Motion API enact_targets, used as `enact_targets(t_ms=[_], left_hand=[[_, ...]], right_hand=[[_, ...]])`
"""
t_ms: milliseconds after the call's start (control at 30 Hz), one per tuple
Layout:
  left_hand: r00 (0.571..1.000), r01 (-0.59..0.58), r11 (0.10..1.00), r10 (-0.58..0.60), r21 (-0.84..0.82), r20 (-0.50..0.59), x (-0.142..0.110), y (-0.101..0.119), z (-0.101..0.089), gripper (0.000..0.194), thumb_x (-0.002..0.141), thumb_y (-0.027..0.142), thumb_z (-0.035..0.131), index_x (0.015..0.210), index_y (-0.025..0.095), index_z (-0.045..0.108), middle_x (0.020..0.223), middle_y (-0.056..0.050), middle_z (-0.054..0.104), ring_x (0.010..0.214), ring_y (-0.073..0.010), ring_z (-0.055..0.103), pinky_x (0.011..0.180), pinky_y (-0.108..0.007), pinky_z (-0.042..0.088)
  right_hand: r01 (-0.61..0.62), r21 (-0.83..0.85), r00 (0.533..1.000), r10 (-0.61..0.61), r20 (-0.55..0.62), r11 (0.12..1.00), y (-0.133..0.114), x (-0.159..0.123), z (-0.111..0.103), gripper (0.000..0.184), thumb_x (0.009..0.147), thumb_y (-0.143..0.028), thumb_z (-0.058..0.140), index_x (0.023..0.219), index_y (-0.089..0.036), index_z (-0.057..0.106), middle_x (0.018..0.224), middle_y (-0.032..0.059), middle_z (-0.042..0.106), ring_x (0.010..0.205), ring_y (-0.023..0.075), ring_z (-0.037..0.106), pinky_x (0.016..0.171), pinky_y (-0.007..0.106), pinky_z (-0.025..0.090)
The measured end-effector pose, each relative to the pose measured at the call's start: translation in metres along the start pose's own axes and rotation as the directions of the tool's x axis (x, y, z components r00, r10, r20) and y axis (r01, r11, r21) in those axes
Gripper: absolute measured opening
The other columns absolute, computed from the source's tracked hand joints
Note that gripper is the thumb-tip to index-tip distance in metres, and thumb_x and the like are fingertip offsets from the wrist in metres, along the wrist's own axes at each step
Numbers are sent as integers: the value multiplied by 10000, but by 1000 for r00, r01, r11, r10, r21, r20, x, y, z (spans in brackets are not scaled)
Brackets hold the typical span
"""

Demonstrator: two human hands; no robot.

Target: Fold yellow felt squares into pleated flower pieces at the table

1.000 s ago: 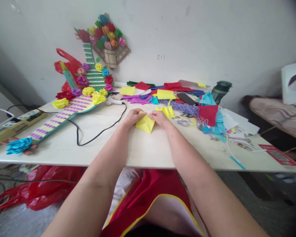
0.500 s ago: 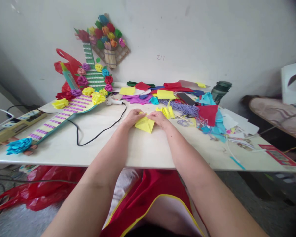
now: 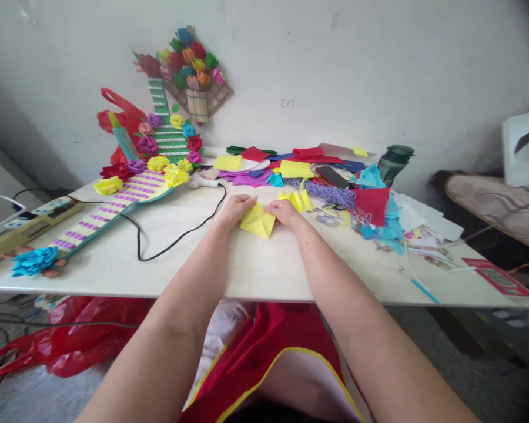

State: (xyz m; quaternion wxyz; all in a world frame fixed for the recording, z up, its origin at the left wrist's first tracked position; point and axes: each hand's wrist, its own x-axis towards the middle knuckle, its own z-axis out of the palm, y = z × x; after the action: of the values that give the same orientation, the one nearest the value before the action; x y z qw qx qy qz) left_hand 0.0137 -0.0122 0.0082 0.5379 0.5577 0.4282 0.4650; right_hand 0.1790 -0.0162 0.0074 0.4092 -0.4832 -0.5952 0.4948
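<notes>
A small square of creased yellow paper (image 3: pixel 258 221) is held up just over the white table, one corner pointing toward me. My left hand (image 3: pixel 237 210) pinches its left side, and my right hand (image 3: pixel 284 212) grips the right side. Both sets of fingers are closed on the paper, with some fingertips hidden behind it. Just beyond my right hand lie folded yellow paper strips (image 3: pixel 296 200). A purple bundle of string (image 3: pixel 328 192) rests to the right of those.
Paper sheets, a dark phone (image 3: pixel 333 176) and a green bottle (image 3: pixel 394 163) stand along the back. At left are a flower-decorated guitar shape (image 3: pixel 110 207), a glue gun (image 3: pixel 204 181) with its black cord (image 3: pixel 176 239), and a power strip (image 3: pixel 35 216).
The fingers have moved slightly apart along the paper's top edge, so the sheet lies flatter and more of it shows. Everything else stays put.
</notes>
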Motion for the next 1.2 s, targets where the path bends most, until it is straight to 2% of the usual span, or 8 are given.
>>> enact_targets(t_ms=[133,300,500,733,933,1000,1067,1200], left_hand=[[1000,13,999,-13,-33,3,2,-3,-1,343,664,464,699,628,172,522,495,35,530,428,-95,484,431,-209,360],[997,-12,1000,11,13,77,3,-5,-3,346,584,419,770,627,165,540,523,24,563,447,-95,498,434,-205,348],[997,-76,997,75,-22,-37,4,-2,-4,318,602,401,752,610,164,541,509,34,551,433,-83,479,428,-198,353],[999,-44,998,45,-43,5,6,-7,-6,296,580,378,771,640,160,581,519,26,574,432,-84,490,419,-193,354],[989,-95,992,84,-83,-124,13,-9,-7,306,550,374,780,628,151,586,534,18,588,472,-93,519,455,-200,384],[979,-110,988,89,-111,-181,16,-10,-7,301,550,366,778,644,148,593,549,16,595,490,-98,533,470,-204,395],[975,-112,985,84,-130,-207,18,-11,-7,300,547,354,781,675,146,607,561,16,601,501,-102,544,483,-208,406],[991,-92,979,73,-184,-108,17,-12,-8,355,501,332,811,732,143,620,644,-4,653,589,-135,611,554,-233,463]], right_hand=[[28,4,1000,-28,14,1000,2,2,0,218,696,-329,679,608,-163,569,519,-31,562,461,102,503,438,213,385],[70,-23,997,-69,17,997,7,6,-1,269,704,-353,672,573,-163,534,480,-42,511,434,84,450,408,203,328],[111,-4,994,-111,-12,994,7,6,-6,323,738,-425,645,578,-163,547,474,-30,507,420,85,434,384,209,299],[87,26,994,-86,-63,996,5,4,-6,307,710,-410,667,573,-164,544,477,-30,523,429,86,460,396,199,318],[81,89,996,-83,18,993,9,7,-7,371,693,-519,661,641,-163,568,514,-24,544,437,89,488,380,196,330],[66,66,997,-68,37,996,10,8,-7,365,662,-497,703,631,-162,561,517,-24,548,429,86,496,371,193,327],[53,53,999,-53,7,997,10,9,-7,346,640,-449,738,613,-164,545,517,-31,548,413,80,490,368,191,337],[37,62,996,-31,-88,997,8,9,-5,295,650,-346,745,586,-166,520,517,-44,546,403,70,482,382,188,377]])
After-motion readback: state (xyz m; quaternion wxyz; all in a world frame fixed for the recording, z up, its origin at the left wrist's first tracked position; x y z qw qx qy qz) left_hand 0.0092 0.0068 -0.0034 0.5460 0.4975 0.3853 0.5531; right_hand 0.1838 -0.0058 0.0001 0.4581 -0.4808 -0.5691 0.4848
